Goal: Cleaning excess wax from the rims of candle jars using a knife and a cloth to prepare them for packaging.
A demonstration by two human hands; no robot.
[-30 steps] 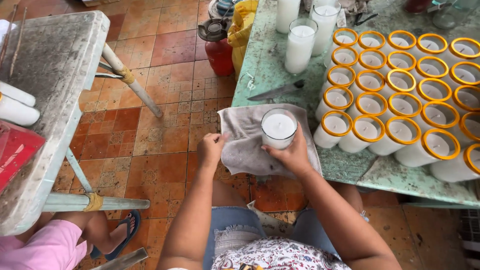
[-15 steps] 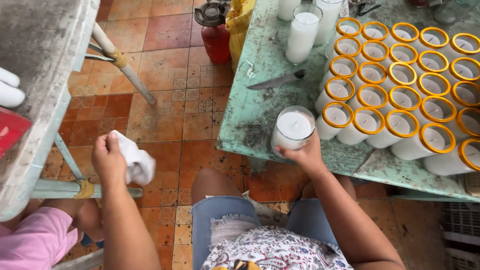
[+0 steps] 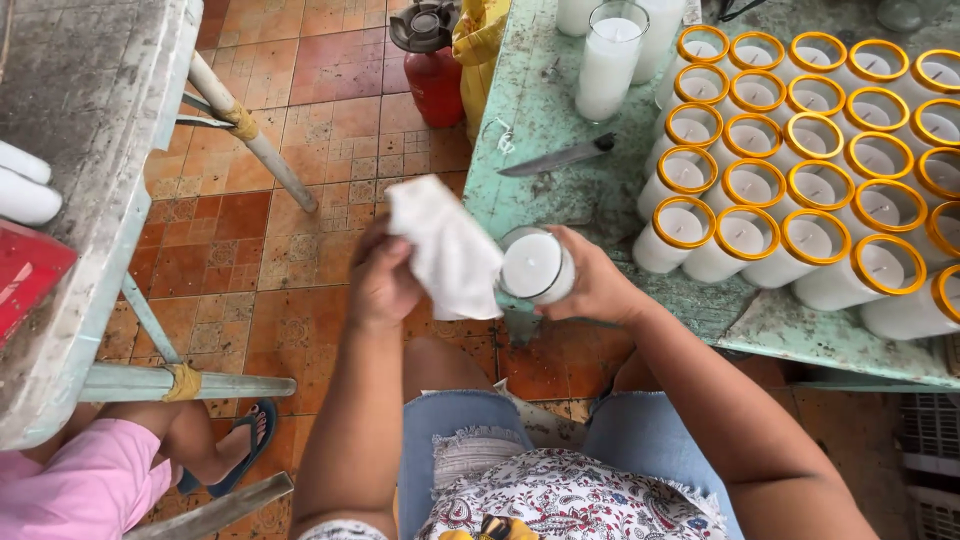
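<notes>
The glass candle [image 3: 535, 266] sits in the person's right hand [image 3: 590, 285], held at the near edge of the green table [image 3: 560, 205], just over the gap above the person's lap. The glass is full of white wax and tilts slightly toward the left. The right hand wraps its fingers around the far side of the glass in a firm hold. The left hand [image 3: 385, 280] is closed on a white cloth [image 3: 445, 250], and the cloth presses against the left side of the glass.

The step in hand looks like wiping the outside of the glass clean. The next move probably calls for turning the glass in the right hand so the cloth meets the sides it has not reached, with a steady grip, since the glass hangs past the table edge and the tiled floor [image 3: 300, 200] lies below.

To the right on the table, many white candles with orange rims [image 3: 790, 170] stand packed in rows, touching each other, so there is little room there. A knife [image 3: 560, 157] lies on the table just beyond the glass, and taller plain glass candles [image 3: 610, 60] stand at the far end. The bare patch of table between the knife and the near edge is the open room. A red gas canister [image 3: 432, 70] stands on the floor to the far left of the table. Another table [image 3: 90, 120] stands at the left, with another person's pink clothing [image 3: 60, 490] below it.
</notes>
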